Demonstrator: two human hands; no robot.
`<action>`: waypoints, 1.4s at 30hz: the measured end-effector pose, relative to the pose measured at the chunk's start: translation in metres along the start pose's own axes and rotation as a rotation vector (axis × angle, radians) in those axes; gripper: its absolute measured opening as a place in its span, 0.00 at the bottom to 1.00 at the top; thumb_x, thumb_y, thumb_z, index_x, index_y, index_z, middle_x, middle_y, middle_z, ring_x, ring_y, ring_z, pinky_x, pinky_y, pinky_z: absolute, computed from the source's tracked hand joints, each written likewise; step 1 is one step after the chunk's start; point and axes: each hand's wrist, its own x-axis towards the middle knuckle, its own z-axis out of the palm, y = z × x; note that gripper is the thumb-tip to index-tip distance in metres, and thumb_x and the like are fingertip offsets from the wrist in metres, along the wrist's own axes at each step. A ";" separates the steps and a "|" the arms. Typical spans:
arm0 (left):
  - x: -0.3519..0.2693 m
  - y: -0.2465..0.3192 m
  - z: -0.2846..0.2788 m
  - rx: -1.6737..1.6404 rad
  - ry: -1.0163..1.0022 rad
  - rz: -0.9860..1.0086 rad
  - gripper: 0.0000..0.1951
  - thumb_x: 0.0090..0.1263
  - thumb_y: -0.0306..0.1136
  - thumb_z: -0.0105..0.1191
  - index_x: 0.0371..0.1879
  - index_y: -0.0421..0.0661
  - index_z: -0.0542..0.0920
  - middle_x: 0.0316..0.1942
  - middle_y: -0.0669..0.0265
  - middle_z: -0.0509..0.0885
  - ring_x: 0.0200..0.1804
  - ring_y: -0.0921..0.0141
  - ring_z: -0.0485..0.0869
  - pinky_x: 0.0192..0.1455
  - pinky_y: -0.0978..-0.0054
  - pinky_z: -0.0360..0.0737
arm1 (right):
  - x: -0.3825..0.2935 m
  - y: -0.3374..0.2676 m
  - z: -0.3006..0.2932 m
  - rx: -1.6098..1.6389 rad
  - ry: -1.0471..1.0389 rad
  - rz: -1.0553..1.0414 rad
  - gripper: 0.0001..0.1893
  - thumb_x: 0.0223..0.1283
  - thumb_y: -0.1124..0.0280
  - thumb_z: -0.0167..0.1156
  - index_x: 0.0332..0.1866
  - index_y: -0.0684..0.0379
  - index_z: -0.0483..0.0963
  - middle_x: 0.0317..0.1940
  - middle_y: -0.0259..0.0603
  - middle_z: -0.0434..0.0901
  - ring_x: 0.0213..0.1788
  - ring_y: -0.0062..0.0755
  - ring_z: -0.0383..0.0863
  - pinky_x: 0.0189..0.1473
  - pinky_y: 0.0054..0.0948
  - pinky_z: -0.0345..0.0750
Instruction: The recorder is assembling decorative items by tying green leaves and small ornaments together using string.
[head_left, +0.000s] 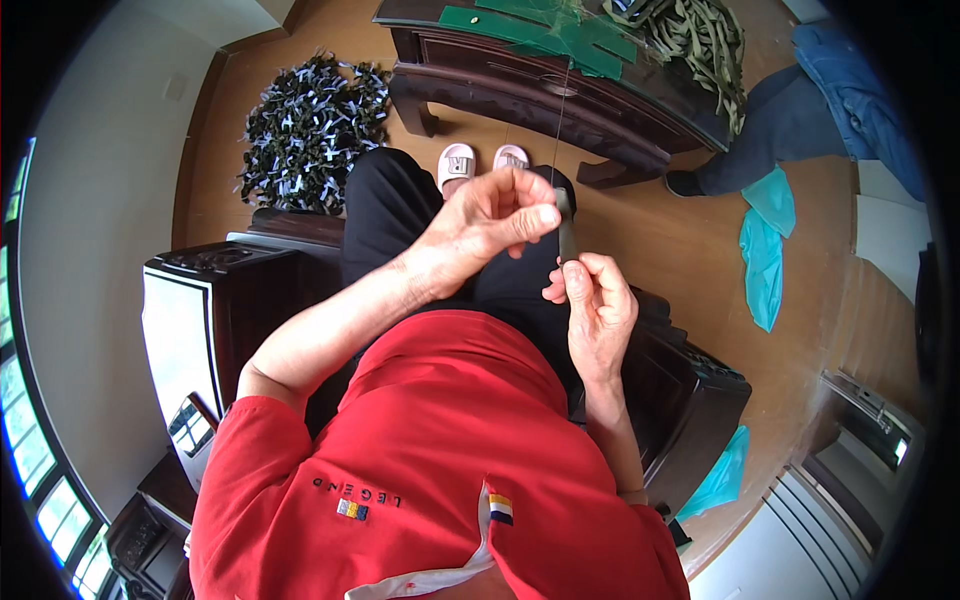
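A narrow olive-green fabric strip (567, 236) runs upright between my two hands, over my right knee. My left hand (480, 225) has thumb and fingers pinched at its upper edge; their tips hide exactly how it is gripped. Lower down, my right hand (600, 304) pinches the strip's near end between thumb and curled fingers. A thin dark thread (559, 124) stretches from the table edge to the strip's top, beside my left fingertips. On the table's right part lies a tangled heap of olive straps (701, 52).
Ahead stands a dark wooden table (487, 56) with green sheets (517, 34) on it. A dark pile with white ties (311, 127) lies on the floor at left. Another person's leg (780, 109) is at right, near a teal plastic bag (765, 255). Dark wooden armrests (697, 390) flank me.
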 end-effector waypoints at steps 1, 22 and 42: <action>-0.001 -0.004 0.001 -0.014 0.015 0.025 0.04 0.68 0.28 0.58 0.37 0.44 0.79 0.30 0.70 0.78 0.31 0.83 0.72 0.33 0.87 0.70 | -0.002 0.002 0.003 -0.013 0.009 -0.022 0.06 0.64 0.74 0.56 0.41 0.66 0.73 0.29 0.40 0.78 0.27 0.24 0.77 0.32 0.20 0.76; -0.004 -0.067 -0.012 0.116 0.039 -0.061 0.02 0.66 0.26 0.57 0.31 0.42 0.79 0.26 0.68 0.82 0.28 0.80 0.77 0.34 0.87 0.73 | 0.099 0.046 -0.011 -0.032 -0.044 0.127 0.10 0.63 0.67 0.58 0.42 0.62 0.78 0.35 0.34 0.79 0.36 0.19 0.73 0.40 0.18 0.69; 0.077 -0.059 -0.027 0.011 0.275 -0.149 0.03 0.61 0.26 0.58 0.27 0.41 0.80 0.20 0.67 0.79 0.24 0.78 0.75 0.28 0.84 0.72 | 0.112 0.051 -0.011 0.012 -0.135 0.250 0.15 0.67 0.58 0.55 0.37 0.59 0.79 0.32 0.30 0.79 0.35 0.16 0.72 0.41 0.18 0.66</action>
